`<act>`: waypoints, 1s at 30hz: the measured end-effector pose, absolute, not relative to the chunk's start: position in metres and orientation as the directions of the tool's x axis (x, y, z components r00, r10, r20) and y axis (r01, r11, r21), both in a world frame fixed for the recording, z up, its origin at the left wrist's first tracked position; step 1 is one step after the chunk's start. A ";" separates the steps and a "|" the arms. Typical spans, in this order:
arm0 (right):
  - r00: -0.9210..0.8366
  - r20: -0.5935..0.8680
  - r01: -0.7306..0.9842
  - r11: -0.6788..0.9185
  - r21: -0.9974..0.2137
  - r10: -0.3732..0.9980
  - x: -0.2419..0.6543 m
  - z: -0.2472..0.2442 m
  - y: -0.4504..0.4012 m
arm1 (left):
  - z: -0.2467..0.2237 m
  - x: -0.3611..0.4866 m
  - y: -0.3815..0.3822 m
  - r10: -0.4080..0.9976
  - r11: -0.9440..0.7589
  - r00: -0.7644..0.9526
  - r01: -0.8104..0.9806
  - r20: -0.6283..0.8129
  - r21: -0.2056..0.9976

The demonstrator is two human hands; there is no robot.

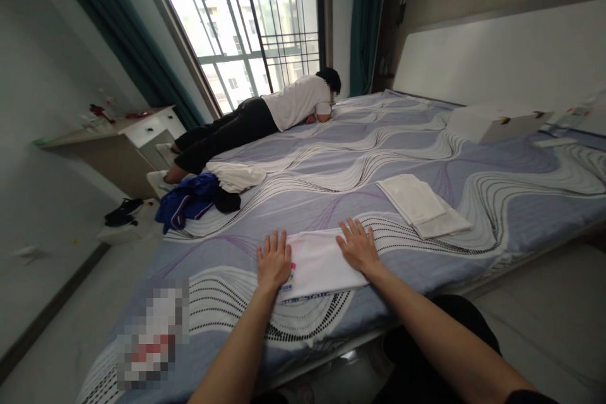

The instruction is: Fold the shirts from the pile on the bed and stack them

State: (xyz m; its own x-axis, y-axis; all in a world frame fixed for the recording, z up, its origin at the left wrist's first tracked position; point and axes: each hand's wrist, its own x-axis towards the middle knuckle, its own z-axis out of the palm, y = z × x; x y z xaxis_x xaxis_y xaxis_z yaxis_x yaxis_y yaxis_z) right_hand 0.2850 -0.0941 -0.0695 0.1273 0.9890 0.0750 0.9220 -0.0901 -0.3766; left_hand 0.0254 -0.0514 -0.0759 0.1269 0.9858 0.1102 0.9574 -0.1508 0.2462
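Observation:
A white garment [319, 263], folded into a flat rectangle with a colourful print near its left edge, lies at the near side of the bed. My left hand [274, 260] rests flat on its left end, fingers stretched out and pointing away from me. On its right end lies my right hand [358, 247], palm down with the fingers spread. Neither hand grips anything. To the right, apart from my hands, another folded white cloth [421, 205] lies flat on the patterned bedsheet [331, 202].
A person [293, 101] lies across the far side of the bed by the window. Blue clothing [187, 202] and a crumpled white garment [237, 175] sit at the left. A white box [492, 121] stands near the headboard [502, 50]. One pixelated object [154, 334] is at lower left.

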 end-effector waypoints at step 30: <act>-0.218 0.113 0.897 0.245 -0.368 0.969 0.210 -0.054 -0.138 | -0.059 0.057 -0.095 0.872 -0.484 0.459 0.859 0.172 0.164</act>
